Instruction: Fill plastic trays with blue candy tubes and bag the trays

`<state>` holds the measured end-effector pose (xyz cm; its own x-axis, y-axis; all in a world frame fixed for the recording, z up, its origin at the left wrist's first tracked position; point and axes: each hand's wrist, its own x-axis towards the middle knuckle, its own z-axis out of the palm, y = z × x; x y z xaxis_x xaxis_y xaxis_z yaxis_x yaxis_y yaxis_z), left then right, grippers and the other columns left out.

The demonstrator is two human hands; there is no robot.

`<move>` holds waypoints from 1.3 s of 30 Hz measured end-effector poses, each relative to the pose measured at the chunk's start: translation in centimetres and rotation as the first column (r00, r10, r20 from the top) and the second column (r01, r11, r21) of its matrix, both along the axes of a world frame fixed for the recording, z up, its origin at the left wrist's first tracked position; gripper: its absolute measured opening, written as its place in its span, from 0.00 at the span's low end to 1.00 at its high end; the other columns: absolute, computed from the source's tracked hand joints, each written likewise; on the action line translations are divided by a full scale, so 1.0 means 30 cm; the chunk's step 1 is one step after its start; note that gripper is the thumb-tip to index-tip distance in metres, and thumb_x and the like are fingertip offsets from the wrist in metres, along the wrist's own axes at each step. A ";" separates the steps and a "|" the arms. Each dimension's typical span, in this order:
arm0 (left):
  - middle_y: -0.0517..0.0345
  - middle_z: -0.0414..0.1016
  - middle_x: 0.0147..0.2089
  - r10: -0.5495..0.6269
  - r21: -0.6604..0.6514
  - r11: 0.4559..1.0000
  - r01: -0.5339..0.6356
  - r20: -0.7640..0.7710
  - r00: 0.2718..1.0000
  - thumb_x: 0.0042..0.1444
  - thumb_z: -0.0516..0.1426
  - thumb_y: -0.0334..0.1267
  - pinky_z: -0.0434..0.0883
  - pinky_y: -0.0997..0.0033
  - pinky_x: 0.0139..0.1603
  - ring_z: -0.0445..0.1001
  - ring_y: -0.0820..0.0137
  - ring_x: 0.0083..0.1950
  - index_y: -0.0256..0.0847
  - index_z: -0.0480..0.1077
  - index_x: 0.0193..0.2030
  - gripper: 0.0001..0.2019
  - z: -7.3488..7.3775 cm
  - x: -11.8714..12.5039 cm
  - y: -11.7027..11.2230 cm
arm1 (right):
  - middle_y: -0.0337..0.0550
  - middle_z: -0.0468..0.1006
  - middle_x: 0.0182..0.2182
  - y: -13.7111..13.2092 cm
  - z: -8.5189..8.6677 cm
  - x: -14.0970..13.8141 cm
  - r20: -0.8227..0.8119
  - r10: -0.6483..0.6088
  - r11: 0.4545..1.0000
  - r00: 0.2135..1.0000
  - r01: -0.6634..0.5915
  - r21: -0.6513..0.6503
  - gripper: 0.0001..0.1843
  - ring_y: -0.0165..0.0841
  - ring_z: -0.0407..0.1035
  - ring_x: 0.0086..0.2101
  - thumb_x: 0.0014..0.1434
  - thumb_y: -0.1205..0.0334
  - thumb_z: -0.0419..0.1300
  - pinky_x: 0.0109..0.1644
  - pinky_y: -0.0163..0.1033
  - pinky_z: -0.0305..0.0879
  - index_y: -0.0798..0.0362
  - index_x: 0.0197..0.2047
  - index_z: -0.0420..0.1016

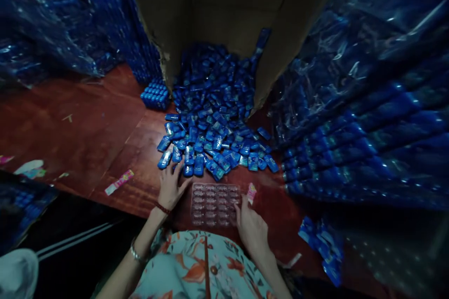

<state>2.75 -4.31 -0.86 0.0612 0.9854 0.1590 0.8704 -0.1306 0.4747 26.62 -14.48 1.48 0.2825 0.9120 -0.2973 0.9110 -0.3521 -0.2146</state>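
A clear plastic blister tray (214, 205) with rows of moulded cavities lies flat on the reddish table in front of my body. At its right edge is my right hand (253, 226), thumb and fingers closed on the rim. My left hand (170, 188) reaches past the tray's left side with its fingers spread. Its fingertips are at the near edge of a heap of small blue shiny packets (210, 142), and I cannot tell whether they touch one. The heap spills toward me out of a cardboard box (294, 23) lying with its mouth open.
Tall stacks of blue packs in clear film stand at left (63, 23) and right (351, 140). A small blue block of packets (155, 95) sits beside the box. Pink-and-white wrapper scraps (119, 182) lie on the table (87, 131). Loose blue packets (326, 247) are at lower right.
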 end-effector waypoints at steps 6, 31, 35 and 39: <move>0.47 0.65 0.50 -0.147 0.126 0.983 0.133 0.113 0.983 0.59 0.52 0.45 0.66 0.58 0.53 0.66 0.60 0.52 0.40 0.65 0.55 0.19 0.021 0.086 0.099 | 0.49 0.75 0.42 0.214 0.082 -0.014 0.079 0.276 0.908 0.958 -0.287 0.306 0.16 0.38 0.70 0.42 0.66 0.59 0.44 0.41 0.39 0.64 0.50 0.46 0.71; 0.50 0.75 0.44 0.005 -0.165 0.978 0.131 0.639 0.769 0.53 0.57 0.45 0.70 0.62 0.48 0.73 0.64 0.45 0.36 0.70 0.46 0.18 -0.009 0.063 0.082 | 0.50 0.73 0.45 0.353 0.093 -0.018 -0.126 0.411 0.912 0.903 -0.404 0.075 0.18 0.40 0.68 0.44 0.61 0.63 0.51 0.41 0.39 0.60 0.53 0.55 0.63; 0.53 0.74 0.39 0.172 -0.339 0.927 0.159 0.763 0.623 0.50 0.59 0.50 0.72 0.70 0.36 0.73 0.69 0.36 0.35 0.69 0.48 0.23 0.028 0.036 0.065 | 0.48 0.73 0.48 0.340 0.051 0.028 -0.300 0.323 0.937 0.898 -0.257 0.238 0.22 0.39 0.69 0.45 0.60 0.64 0.50 0.45 0.41 0.63 0.50 0.58 0.61; 0.53 0.74 0.43 0.122 -0.338 0.918 0.206 0.736 0.666 0.52 0.58 0.48 0.70 0.70 0.42 0.72 0.68 0.41 0.37 0.70 0.47 0.20 0.081 -0.001 0.006 | 0.41 0.75 0.31 0.254 -0.032 0.098 -0.726 0.038 0.950 0.687 0.200 0.239 0.26 0.34 0.71 0.27 0.56 0.50 0.55 0.30 0.38 0.67 0.52 0.56 0.63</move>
